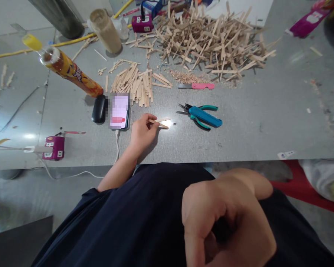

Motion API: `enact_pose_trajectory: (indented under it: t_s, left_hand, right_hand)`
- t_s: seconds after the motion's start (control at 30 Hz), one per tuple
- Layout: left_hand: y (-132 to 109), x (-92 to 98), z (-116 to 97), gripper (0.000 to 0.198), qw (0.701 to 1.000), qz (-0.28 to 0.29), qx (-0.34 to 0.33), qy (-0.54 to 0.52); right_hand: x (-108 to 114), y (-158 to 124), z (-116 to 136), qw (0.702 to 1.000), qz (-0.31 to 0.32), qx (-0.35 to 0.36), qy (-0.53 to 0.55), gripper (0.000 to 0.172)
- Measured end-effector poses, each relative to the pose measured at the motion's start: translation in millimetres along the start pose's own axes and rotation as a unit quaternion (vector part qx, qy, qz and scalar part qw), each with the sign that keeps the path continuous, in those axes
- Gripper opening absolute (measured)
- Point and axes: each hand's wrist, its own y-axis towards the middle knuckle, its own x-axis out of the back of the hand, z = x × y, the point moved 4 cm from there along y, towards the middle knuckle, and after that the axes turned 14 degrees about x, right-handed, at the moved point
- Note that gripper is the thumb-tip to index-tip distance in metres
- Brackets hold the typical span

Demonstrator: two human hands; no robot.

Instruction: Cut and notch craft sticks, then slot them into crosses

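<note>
My left hand (142, 132) rests on the grey table (267, 122) near its front edge, fingers pinched on a couple of thin wooden sticks (161, 123) that point right. My right hand (228, 218) is close to the camera, over my dark lap, curled into a loose fist with nothing visible in it. Teal-handled pliers (202, 116) lie just right of the sticks. A phone (119, 111) on a white cable lies just left of my left hand.
A big heap of wooden sticks (211, 37) covers the far middle, a smaller neat bundle (135, 83) sits nearer. A pink utility knife (197, 86), an orange bottle (66, 70), a black case (98, 108), a beige cup (105, 29) and a magenta power strip (54, 147) lie around.
</note>
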Motion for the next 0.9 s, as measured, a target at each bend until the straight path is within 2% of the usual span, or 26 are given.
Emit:
enact_pose_trajectory:
  t_s: [0.07,0.13,0.17,0.2,0.23,0.3,0.4,0.73,0.8,0.9]
  left_hand:
    - [1,0.1,2,0.007,1.000,-0.002,-0.002,-0.004]
    - [2,-0.9,5,0.007,1.000,0.004,-0.006,-0.012]
    - [3,-1.7,7,0.009,1.000,0.010,-0.007,-0.018]
    - [3,-2.6,9,0.011,1.000,0.016,-0.007,-0.025]
    - [4,-3.3,10,0.012,0.999,0.021,-0.006,-0.028]
    - [4,-4.1,10,0.012,0.999,0.026,-0.007,-0.024]
    - [2,-3.6,6,0.011,0.999,0.032,-0.019,0.011]
    - [-6,-11.6,-3,0.011,0.989,0.058,-0.071,0.117]
    - [-7,-15.5,-4,0.012,0.983,0.063,-0.098,0.141]
    - [-10,-21.6,-6,0.018,0.973,0.082,-0.132,0.170]
  right_hand:
    - [1,3,7,1.000,-0.015,-0.008,0.021,0.075]
    - [-2,6,12,0.996,0.053,-0.043,0.051,0.074]
    - [2,9,16,0.998,0.011,-0.033,0.049,0.072]
    - [4,11,18,0.997,0.004,-0.036,0.061,0.068]
    - [3,13,18,0.994,0.046,-0.064,0.075,0.063]
    - [4,17,18,0.989,0.084,-0.084,0.088,0.056]
    - [7,22,17,0.985,0.117,-0.086,0.095,0.054]
    - [11,20,16,0.988,0.109,-0.089,0.071,0.058]
    - [13,18,15,0.992,0.110,-0.058,0.039,0.047]
    - [26,14,13,0.990,0.121,0.039,-0.065,0.016]
